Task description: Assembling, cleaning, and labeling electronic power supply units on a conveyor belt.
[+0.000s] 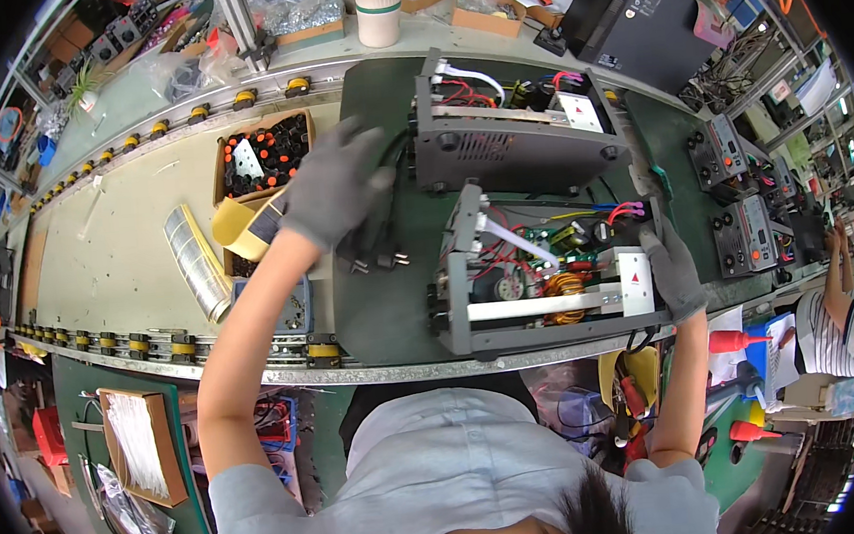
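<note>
Head view: left hand [335,184] grips black cable [376,233]; right hand [672,270] clasps open chassis [548,277] beside white red-triangle label [635,279]

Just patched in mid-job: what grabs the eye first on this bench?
The open grey chassis at centre, its coloured wiring and circuit boards exposed, with the gloved right hand on its right end. Left of it, the gloved left hand grips a black power cord whose plugs dangle over the dark mat. A second open unit sits just behind.
</note>
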A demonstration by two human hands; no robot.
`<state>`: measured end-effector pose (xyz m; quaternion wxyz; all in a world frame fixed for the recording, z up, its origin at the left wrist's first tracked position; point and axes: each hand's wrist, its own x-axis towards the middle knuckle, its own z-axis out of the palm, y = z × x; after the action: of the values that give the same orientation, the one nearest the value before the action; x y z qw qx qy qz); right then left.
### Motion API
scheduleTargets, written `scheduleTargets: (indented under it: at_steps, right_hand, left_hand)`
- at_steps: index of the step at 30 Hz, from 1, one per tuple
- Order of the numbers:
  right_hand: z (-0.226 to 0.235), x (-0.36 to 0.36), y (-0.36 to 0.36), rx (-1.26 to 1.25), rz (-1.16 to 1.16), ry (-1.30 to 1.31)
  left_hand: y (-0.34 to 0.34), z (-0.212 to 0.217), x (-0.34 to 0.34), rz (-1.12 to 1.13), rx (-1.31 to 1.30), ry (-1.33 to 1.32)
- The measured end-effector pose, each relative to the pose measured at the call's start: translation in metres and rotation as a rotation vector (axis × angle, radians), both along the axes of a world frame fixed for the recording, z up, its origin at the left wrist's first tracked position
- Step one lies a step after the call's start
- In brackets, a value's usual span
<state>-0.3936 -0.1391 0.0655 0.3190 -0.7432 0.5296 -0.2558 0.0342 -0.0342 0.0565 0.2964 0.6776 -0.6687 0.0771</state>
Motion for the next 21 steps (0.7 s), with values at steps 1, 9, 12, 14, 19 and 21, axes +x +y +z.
scheduleTargets:
  at_steps: [1, 9, 12, 14, 19, 21]
  right_hand:
    - [0.001, 0.007, 0.005, -0.072, 0.009, 0.023]
    - [0.02, 0.044, 0.025, -0.073, -0.015, 0.046]
    - [0.022, 0.048, 0.026, -0.074, 0.004, 0.028]
    - [0.024, 0.049, 0.025, -0.093, 0.013, 0.037]
    - [0.049, 0.052, 0.021, -0.108, -0.025, 0.31]
    - [0.069, 0.054, 0.013, -0.236, -0.092, 0.567]
  left_hand:
    - [-0.013, 0.01, -0.012, -0.106, -0.11, -0.071]
    - [-0.103, 0.054, -0.067, -0.279, 0.404, -0.196]
    - [-0.105, 0.06, -0.058, -0.36, 0.499, -0.035]
    - [-0.098, 0.064, -0.054, -0.362, 0.524, -0.035]
    - [-0.084, 0.087, -0.033, -0.441, 0.589, -0.087]
    - [-0.097, 0.096, -0.02, -0.377, 0.376, -0.122]
